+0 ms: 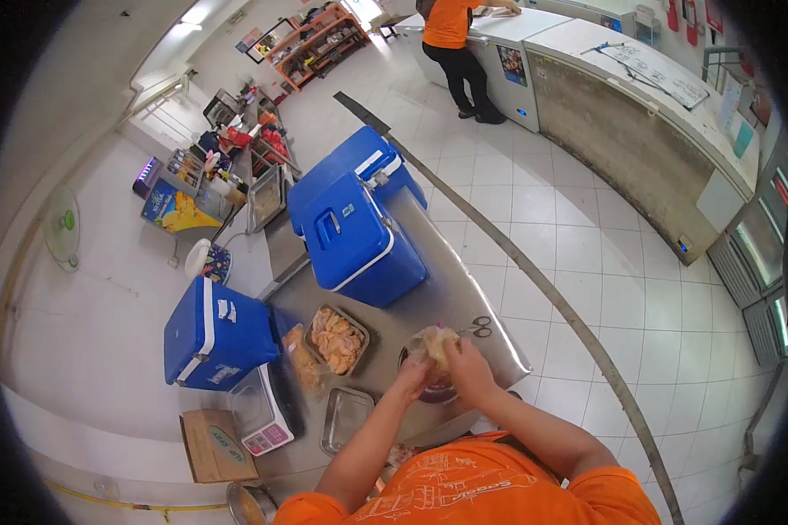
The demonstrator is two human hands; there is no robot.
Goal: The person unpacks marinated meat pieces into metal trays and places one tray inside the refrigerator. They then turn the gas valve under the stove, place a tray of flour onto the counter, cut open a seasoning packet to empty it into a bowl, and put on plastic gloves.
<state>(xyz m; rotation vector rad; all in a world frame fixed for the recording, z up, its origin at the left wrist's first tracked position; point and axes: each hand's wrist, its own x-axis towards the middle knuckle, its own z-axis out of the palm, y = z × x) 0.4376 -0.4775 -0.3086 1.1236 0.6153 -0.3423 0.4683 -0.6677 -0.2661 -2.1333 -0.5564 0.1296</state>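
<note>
Left hand and right hand each have their grip closed on a crinkled, translucent plastic bag, its contents hard to make out, above a round, dark bowl they partly hide. Beyond, a smooth blue plastic cooler stands on the steel tabletop.

The bag looks like thin plastic, the table shiny metal, the box matt cardboard.

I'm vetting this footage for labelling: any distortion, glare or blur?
Head view: strong wide-angle curvature, dark corners, the chest freezer bowing; head view: ceiling light blown out, sheen on the metal table; head view: the translucent bag in the left hand and right hand lacks fine detail.
</note>
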